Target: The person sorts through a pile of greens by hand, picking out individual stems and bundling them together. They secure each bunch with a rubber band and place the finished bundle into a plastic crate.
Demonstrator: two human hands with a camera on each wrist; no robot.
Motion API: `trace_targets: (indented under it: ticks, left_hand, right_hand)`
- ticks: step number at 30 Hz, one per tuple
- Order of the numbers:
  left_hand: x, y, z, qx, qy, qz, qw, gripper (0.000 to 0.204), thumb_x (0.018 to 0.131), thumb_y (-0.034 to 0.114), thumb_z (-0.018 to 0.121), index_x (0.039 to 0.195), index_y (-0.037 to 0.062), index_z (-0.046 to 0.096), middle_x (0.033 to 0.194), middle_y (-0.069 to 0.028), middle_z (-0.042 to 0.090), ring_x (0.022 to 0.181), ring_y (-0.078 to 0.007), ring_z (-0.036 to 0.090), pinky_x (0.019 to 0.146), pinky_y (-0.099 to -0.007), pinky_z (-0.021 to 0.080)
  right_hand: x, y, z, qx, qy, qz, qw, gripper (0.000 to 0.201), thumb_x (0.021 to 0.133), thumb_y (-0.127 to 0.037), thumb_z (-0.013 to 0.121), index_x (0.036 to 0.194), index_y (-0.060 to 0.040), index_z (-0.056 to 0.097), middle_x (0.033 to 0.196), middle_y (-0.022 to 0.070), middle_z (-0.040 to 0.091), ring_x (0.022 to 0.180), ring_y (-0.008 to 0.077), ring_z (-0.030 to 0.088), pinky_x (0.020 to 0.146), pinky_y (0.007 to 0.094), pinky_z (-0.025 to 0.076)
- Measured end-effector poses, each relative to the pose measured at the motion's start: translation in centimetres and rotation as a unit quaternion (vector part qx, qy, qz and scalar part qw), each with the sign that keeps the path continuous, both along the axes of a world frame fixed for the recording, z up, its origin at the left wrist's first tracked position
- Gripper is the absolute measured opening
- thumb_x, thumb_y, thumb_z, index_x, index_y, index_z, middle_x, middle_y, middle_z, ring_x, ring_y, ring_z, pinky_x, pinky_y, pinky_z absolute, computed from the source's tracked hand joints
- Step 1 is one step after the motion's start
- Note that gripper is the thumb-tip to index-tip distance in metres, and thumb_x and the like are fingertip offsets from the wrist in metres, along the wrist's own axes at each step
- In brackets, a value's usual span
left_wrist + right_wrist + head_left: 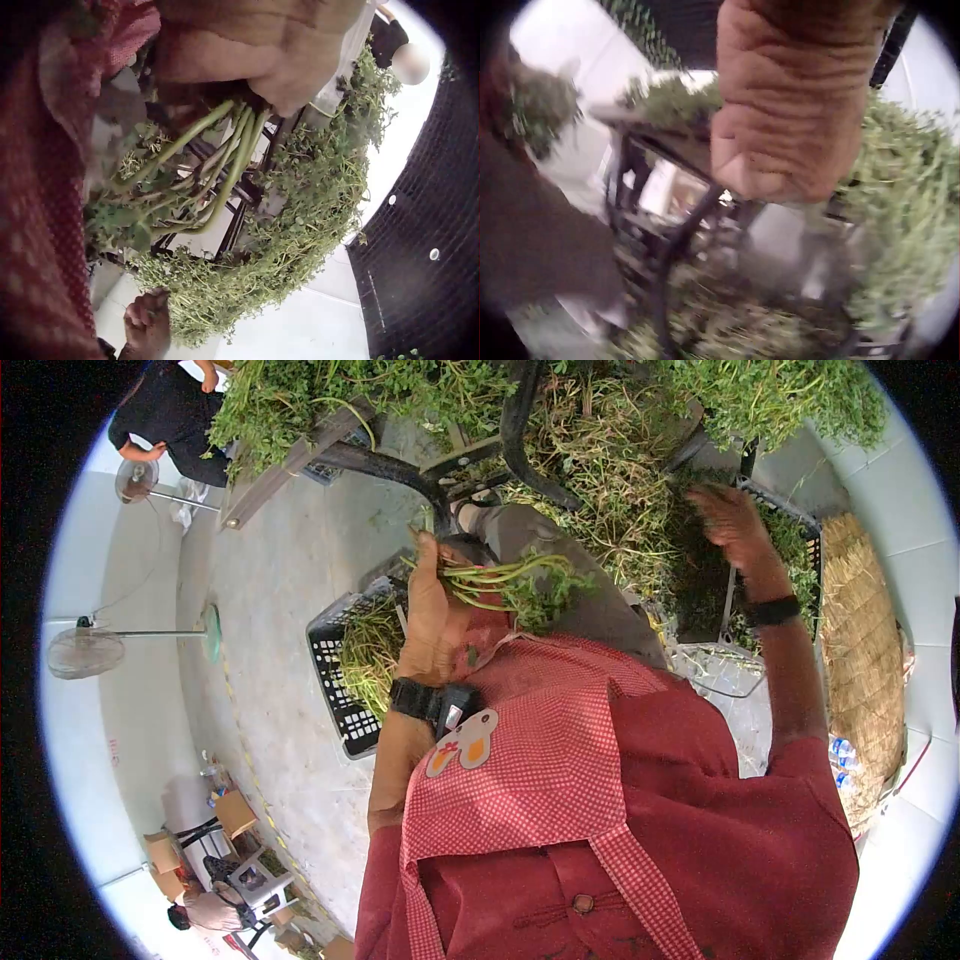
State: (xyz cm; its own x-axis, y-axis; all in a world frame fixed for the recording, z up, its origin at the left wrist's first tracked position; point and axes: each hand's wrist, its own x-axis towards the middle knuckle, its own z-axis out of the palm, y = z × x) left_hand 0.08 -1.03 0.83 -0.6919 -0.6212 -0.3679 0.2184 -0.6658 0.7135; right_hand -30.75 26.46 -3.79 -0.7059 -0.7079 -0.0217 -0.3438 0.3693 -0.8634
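Note:
My left hand (428, 615) grips a small bunch of leafy green stems (520, 582) in front of the apron. In the left wrist view the stems (240, 157) hang below the curled fingers, their leafy ends toward the apron. Out to the right, my right hand (738, 530) is raised beside a heap of withered stems and leaves (610, 490). Its fingers are blurred and loosely bent, with nothing seen in them. The right wrist view shows mostly the back of that hand (791, 105); its fingertips are hidden there.
Fresh greens (780, 400) cover a raised surface with a dark metal frame (390, 465) ahead. A black crate (325, 660) of stems stands at my left, another black crate (818, 560) of greens at my right. A straw-coloured roll (860, 660) lies beyond. Fans and another person are farther left.

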Motion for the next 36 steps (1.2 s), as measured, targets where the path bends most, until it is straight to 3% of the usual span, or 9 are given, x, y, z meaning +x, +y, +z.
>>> trace_targets:
  ticks: [3, 7, 11, 15, 20, 23, 27, 30, 36]
  left_hand:
    - [0.0, 0.0, -0.6, -0.013, -0.003, -0.032, 0.999, 0.025, 0.088, 0.034, 0.056, 0.082, 0.0098, 0.053, 0.078, -0.0029, 0.057, 0.071, -0.0187, 0.056, 0.069, -0.0375, 0.049]
    - [0.0, -0.3, -1.0, -0.010, -0.014, -0.061, 0.998, 0.021, 0.088, 0.028, 0.058, 0.091, 0.0073, 0.056, 0.085, -0.0067, 0.060, 0.080, -0.0215, 0.059, 0.077, -0.0401, 0.050]
    - [-0.1, -0.1, -0.5, -0.011, 0.024, -0.066, 0.997, 0.020, 0.089, 0.026, 0.057, 0.092, 0.0067, 0.055, 0.087, -0.0083, 0.060, 0.080, -0.0216, 0.059, 0.076, -0.0405, 0.050]
    - [-0.2, 0.8, 1.3, -0.016, 0.063, -0.085, 0.994, 0.017, 0.088, 0.023, 0.058, 0.087, 0.0055, 0.055, 0.079, -0.0061, 0.056, 0.074, -0.0191, 0.056, 0.071, -0.0354, 0.051]
    - [-0.3, 0.6, 3.3, -0.065, 0.119, -0.155, 0.979, 0.018, 0.088, 0.022, 0.059, 0.084, 0.0047, 0.055, 0.076, -0.0051, 0.053, 0.070, -0.0173, 0.053, 0.067, -0.0309, 0.050]
    - [0.0, -0.3, 4.2, -0.119, 0.143, -0.229, 0.956, 0.019, 0.088, 0.026, 0.057, 0.087, 0.0070, 0.053, 0.075, -0.0017, 0.047, 0.073, -0.0167, 0.047, 0.066, -0.0325, 0.049]
    - [-0.6, 0.6, 3.8, -0.068, 0.058, -0.108, 0.990, 0.017, 0.087, 0.022, 0.060, 0.092, 0.0060, 0.057, 0.078, -0.0038, 0.054, 0.072, -0.0168, 0.053, 0.064, -0.0311, 0.049]
    - [-0.6, 0.5, 2.1, -0.026, 0.014, -0.083, 0.996, 0.016, 0.086, 0.020, 0.061, 0.094, 0.0056, 0.059, 0.080, -0.0040, 0.057, 0.072, -0.0161, 0.055, 0.063, -0.0304, 0.048]
    - [-0.8, 1.0, 2.8, -0.071, 0.029, -0.062, 0.995, 0.018, 0.087, 0.021, 0.061, 0.097, 0.0066, 0.060, 0.082, -0.0022, 0.058, 0.075, -0.0144, 0.056, 0.065, -0.0310, 0.049]
  right_hand:
    - [-7.3, 5.8, -3.7, 0.079, -0.155, -0.169, 0.970, 0.042, 0.085, -0.010, 0.058, 0.125, -0.0139, 0.049, 0.113, 0.0117, 0.057, 0.107, 0.0210, 0.050, 0.076, 0.0323, 0.049]
    - [-17.5, 16.9, -16.6, 0.079, 0.159, -0.142, 0.974, 0.061, 0.085, -0.028, 0.061, 0.137, -0.0133, 0.033, 0.124, 0.0190, 0.049, 0.117, 0.0257, 0.046, 0.093, 0.0361, 0.044]
    - [-5.2, 5.1, -3.0, 0.146, 0.085, 0.013, 0.985, 0.043, 0.085, -0.025, 0.062, 0.120, -0.0029, 0.052, 0.120, 0.0105, 0.056, 0.109, 0.0228, 0.054, 0.091, 0.0329, 0.044]
    - [4.7, -6.0, 5.0, -0.102, 0.002, 0.235, 0.967, 0.039, 0.085, -0.024, 0.061, 0.118, -0.0041, 0.055, 0.111, 0.0074, 0.061, 0.097, 0.0150, 0.057, 0.085, 0.0273, 0.045]
    - [12.3, -12.9, 6.7, -0.176, -0.106, 0.378, 0.903, 0.035, 0.087, -0.027, 0.057, 0.111, -0.0019, 0.058, 0.099, 0.0077, 0.064, 0.088, 0.0107, 0.057, 0.077, 0.0271, 0.046]
    - [14.3, -14.2, 6.5, 0.031, -0.015, 0.466, 0.884, 0.028, 0.086, -0.023, 0.058, 0.103, -0.0010, 0.062, 0.094, 0.0056, 0.066, 0.082, 0.0126, 0.061, 0.072, 0.0254, 0.047]
    - [17.0, -13.3, 6.7, -0.133, 0.043, 0.285, 0.948, 0.017, 0.080, -0.013, 0.065, 0.089, 0.0010, 0.064, 0.075, 0.0047, 0.065, 0.067, 0.0116, 0.060, 0.063, 0.0255, 0.047]
    - [17.8, -12.9, 6.0, -0.168, 0.084, 0.154, 0.970, 0.018, 0.076, -0.020, 0.065, 0.084, -0.0043, 0.066, 0.071, 0.0133, 0.061, 0.063, 0.0272, 0.058, 0.062, 0.0343, 0.046]
    - [16.8, -12.5, 4.1, -0.242, -0.112, 0.123, 0.956, 0.015, 0.079, -0.012, 0.063, 0.088, 0.0007, 0.064, 0.070, 0.0099, 0.062, 0.065, 0.0125, 0.059, 0.062, 0.0269, 0.047]
